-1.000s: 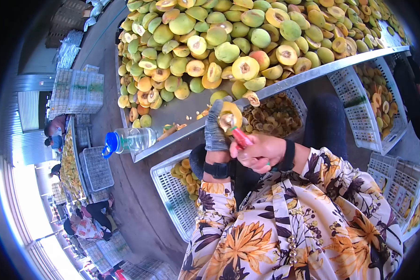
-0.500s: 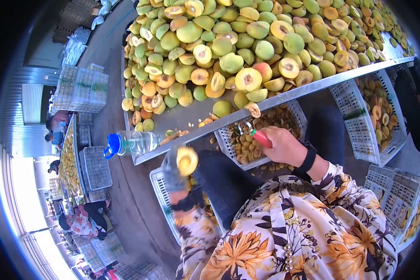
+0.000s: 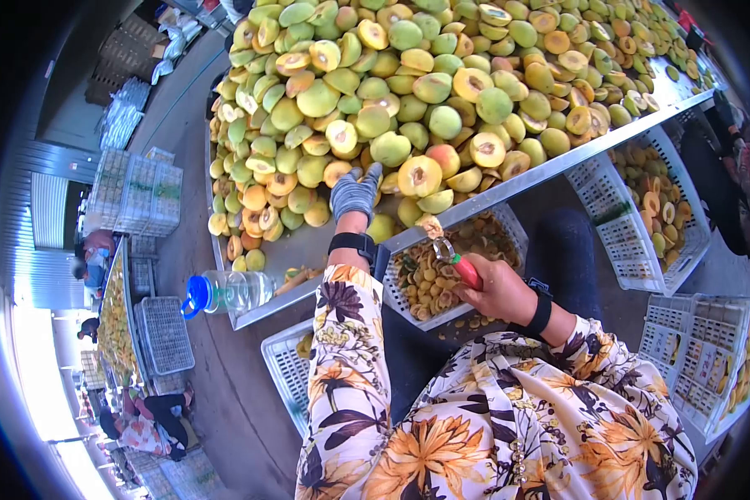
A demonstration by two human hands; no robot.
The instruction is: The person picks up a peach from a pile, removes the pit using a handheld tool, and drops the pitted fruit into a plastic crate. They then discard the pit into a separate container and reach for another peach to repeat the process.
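In a workshop with a corrugated metal wall [image 3: 21,208] and a concrete floor [image 3: 225,392], a metal-edged table [image 3: 296,242] is heaped with green and yellow peach halves [image 3: 419,176]. At the heap's near edge, the left hand [image 3: 355,198], covered by a grey glove, is set among the fruit with its visible fingers parted; whether a half is pinched between them cannot be told. In the right hand [image 3: 502,292], ungloved, a red-handled pitting tool [image 3: 467,271] is gripped in closed fingers, its metal loop pointed toward the table's rim. Near the loop, a scrap of pulp [image 3: 429,226] is seen at that rim. Black bands are worn on both wrists, below floral sleeves [image 3: 342,333]. Under the rim, a plastic crate [image 3: 518,237] is filled with small brownish-yellow pieces. A white crate [image 3: 285,367] is partly hidden by the left sleeve, while more fruit is held in a slatted crate [image 3: 617,229] to the right. A clear bottle with a blue cap [image 3: 240,292] is placed by the table's left corner. Farther left, stacked crates [image 3: 137,192] and a second fruit-covered table [image 3: 115,325] are shown, with people [image 3: 98,250] gathered beside it.
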